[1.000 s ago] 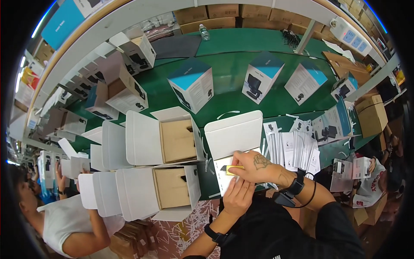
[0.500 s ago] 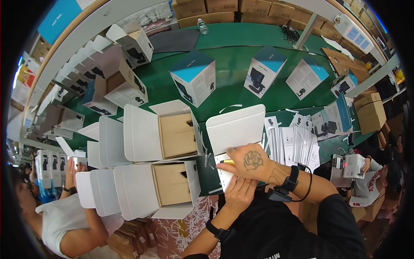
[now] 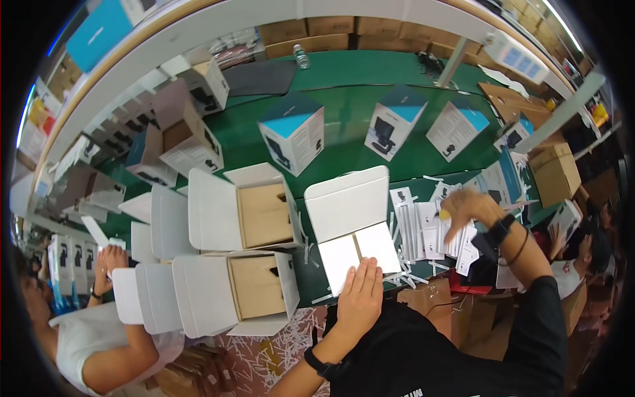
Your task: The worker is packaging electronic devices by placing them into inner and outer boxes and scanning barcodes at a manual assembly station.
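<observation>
In front of me a white box [image 3: 350, 198] stands with its lid raised and its two inner flaps folded nearly together, leaving a narrow gap. My left hand [image 3: 360, 291] lies flat on those flaps at the near edge, fingers stretched out and holding nothing. Over a spread of printed white leaflets [image 3: 430, 231] on the right hovers my right hand [image 3: 469, 208], smeared by motion. Something small and yellow [image 3: 445, 214] shows at its fingers; whether it is held is unclear.
Two open white boxes with brown cardboard inserts [image 3: 264, 215] stand to my left. Several closed blue-and-white boxes [image 3: 294, 135] line the green table's [image 3: 344, 106] far side. Paper strips litter the floor [image 3: 258, 357]. A person in white [image 3: 119, 344] works at far left.
My right hand has left the box and swung right over the leaflets. My left hand has flattened onto the flaps, now exposed. The whole view has shifted slightly.
</observation>
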Motion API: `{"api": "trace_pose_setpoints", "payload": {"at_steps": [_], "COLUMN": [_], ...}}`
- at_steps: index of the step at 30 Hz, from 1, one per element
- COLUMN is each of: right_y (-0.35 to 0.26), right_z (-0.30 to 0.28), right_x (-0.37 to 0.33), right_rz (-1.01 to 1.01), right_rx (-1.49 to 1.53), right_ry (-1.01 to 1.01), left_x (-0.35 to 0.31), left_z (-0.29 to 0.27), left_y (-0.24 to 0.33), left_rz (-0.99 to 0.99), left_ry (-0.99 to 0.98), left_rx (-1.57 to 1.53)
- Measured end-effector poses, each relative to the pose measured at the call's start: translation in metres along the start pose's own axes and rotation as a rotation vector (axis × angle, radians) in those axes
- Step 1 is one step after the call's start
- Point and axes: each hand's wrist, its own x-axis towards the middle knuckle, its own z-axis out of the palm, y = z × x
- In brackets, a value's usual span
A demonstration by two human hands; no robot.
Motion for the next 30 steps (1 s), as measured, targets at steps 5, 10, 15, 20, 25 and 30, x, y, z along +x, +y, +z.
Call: {"api": "trace_pose_setpoints", "payload": {"at_steps": [5,10,15,20,25,30], "right_y": [-0.049,-0.084,-0.107,-0.133,-0.137,-0.137], "right_z": [-0.048,-0.067,-0.034,-0.004,0.036,0.062], "right_x": [0.059,0.052,-0.035,-0.074,-0.089,-0.095], "right_rz": [-0.075,-0.277,-0.494,-0.278,-0.203,-0.039], "right_rx": [0.945,1.190,0.657,0.461,0.681,0.959], "right_ry": [0.698,0.324,0.322,0.587,0.774,0.721], "left_x": [0.009,0.024,0.009,0.016,0.013,0.009], "left_z": [-0.025,-0.034,-0.019,-0.020,0.001,0.017], "left_y": [0.004,0.004,0.003,0.004,0.015,0.035], "left_rz": [-0.065,-0.129,-0.669,-0.837,-0.802,-0.665], "left_ry": [-0.160,-0.190,0.308,-0.169,-0.194,0.020], "left_rx": [-0.104,-0.371,-1.695,-1.883,-1.883,-1.644]}}
